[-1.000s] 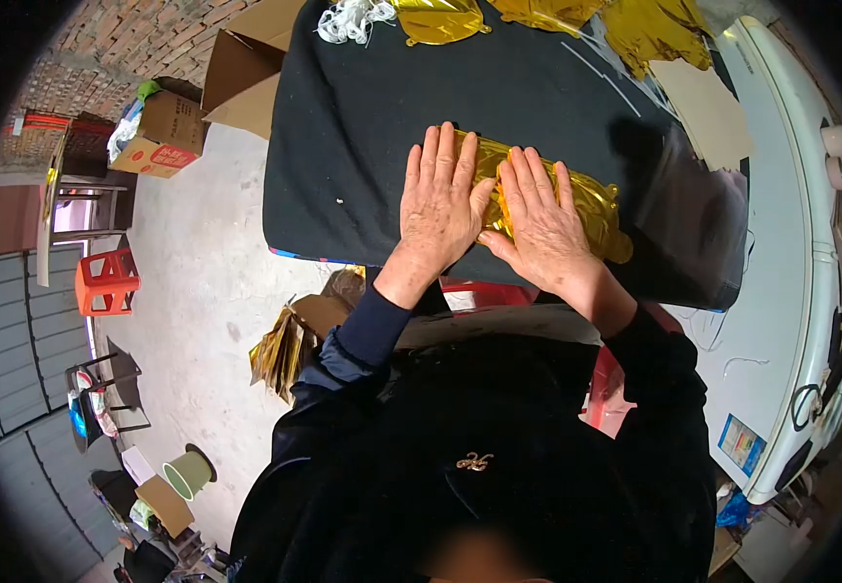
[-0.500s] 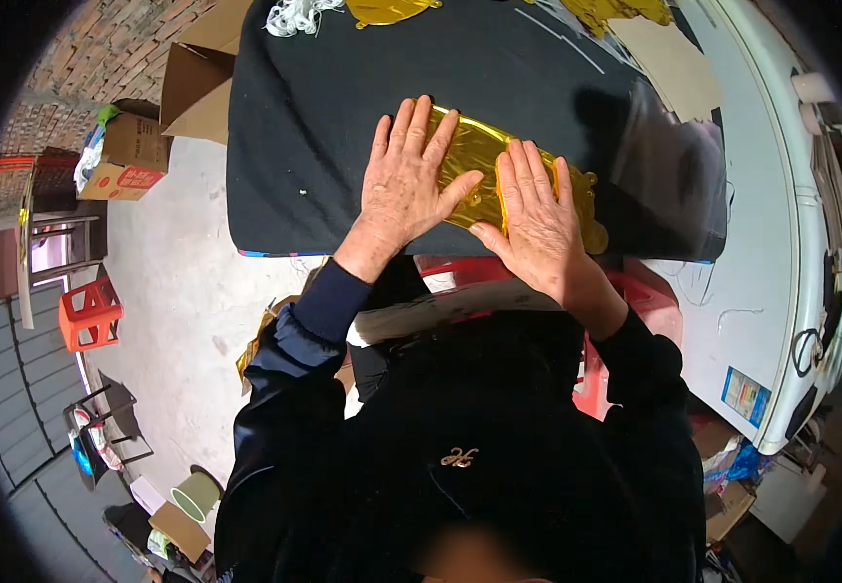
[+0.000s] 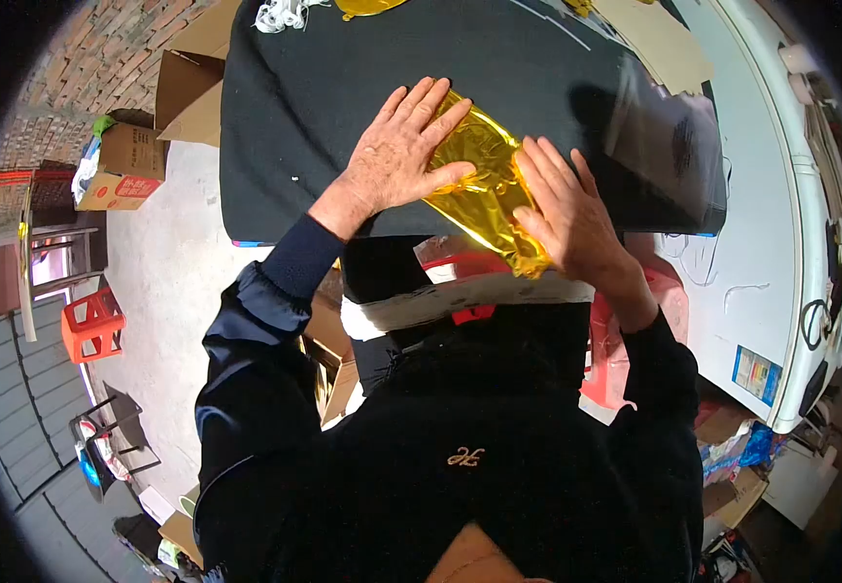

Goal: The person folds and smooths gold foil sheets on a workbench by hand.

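A flat, shiny gold foil balloon [image 3: 487,189], creased and folded into a long strip, lies at a slant on the black-covered table [image 3: 333,107]. Its near end hangs past the front edge. My left hand [image 3: 392,160] is flat with fingers spread, its fingertips and thumb on the balloon's left side. On the other side, my right hand [image 3: 576,219] rests along the right edge, fingers stretched out and thumb apart over the foil. Neither hand is closed around it. The part under my right palm is hidden.
White ribbons [image 3: 283,15] and another gold foil piece [image 3: 367,8] lie at the table's far side. Clear plastic bags [image 3: 664,146] sit at the right, beside a white appliance [image 3: 756,194]. Cardboard boxes [image 3: 129,165] and a red stool [image 3: 92,324] stand on the left floor.
The balloon's near end has swung toward me and over the table edge, and its right part is now folded in. My right hand has moved slightly right and nearer; my left hand has shifted slightly left.
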Action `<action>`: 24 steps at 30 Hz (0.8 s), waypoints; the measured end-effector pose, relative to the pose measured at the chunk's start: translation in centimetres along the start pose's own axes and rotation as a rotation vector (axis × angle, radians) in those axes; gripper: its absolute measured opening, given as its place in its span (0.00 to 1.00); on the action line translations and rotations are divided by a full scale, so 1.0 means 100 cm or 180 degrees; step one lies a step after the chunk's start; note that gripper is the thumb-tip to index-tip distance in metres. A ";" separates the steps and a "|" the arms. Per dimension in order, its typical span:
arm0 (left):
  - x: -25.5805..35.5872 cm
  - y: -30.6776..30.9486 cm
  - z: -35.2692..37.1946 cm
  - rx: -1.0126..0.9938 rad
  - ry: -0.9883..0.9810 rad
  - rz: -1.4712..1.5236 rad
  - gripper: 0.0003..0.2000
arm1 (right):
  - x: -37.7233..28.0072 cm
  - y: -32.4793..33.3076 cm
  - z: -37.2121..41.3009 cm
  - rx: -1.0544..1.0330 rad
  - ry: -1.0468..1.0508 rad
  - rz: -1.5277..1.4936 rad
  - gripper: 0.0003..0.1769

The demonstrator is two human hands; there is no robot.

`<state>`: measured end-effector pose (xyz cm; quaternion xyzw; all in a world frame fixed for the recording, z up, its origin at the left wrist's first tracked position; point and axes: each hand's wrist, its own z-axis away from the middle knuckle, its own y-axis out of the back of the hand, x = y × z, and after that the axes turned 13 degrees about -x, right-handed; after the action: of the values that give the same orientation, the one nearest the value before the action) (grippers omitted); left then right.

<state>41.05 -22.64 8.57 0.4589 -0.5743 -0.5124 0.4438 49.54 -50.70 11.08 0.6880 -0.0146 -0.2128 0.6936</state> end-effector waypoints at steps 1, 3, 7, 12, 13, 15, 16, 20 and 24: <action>-0.004 0.001 0.000 -0.0045 -0.0137 0.0023 0.41 | 0.000 0.001 0.007 -0.0105 0.0087 -0.0098 0.32; -0.014 0.006 -0.001 -0.0162 -0.0445 0.0000 0.41 | 0.001 0.006 0.022 -0.0331 0.0266 -0.0307 0.30; -0.029 0.007 -0.004 -0.0351 -0.0989 0.0037 0.40 | 0.009 0.009 0.050 0.0091 0.0553 -0.0659 0.29; -0.032 0.015 -0.007 -0.0569 -0.1297 0.0090 0.40 | 0.011 0.008 0.060 0.0037 0.0712 0.0246 0.31; -0.032 0.016 -0.008 -0.0592 -0.1332 0.0106 0.40 | 0.012 -0.001 0.054 0.0044 0.0785 0.0410 0.30; -0.033 0.014 -0.008 -0.0532 -0.1341 0.0103 0.39 | 0.013 -0.006 0.038 0.0065 0.1031 0.0570 0.29; -0.033 0.013 -0.008 -0.0507 -0.1342 0.0098 0.39 | 0.013 -0.007 0.027 0.0079 0.1207 0.0564 0.29; -0.034 0.012 -0.008 -0.0572 -0.1324 0.0174 0.41 | 0.006 -0.005 -0.003 0.0111 0.1700 0.0434 0.28; -0.033 0.015 -0.008 -0.0660 -0.1303 0.0254 0.44 | 0.011 -0.004 -0.015 0.0155 0.2044 0.0004 0.24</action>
<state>42.31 -19.50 9.99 0.2743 -0.6143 -0.6331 0.3828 50.87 -49.59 10.37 0.7364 0.1995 0.0160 0.6462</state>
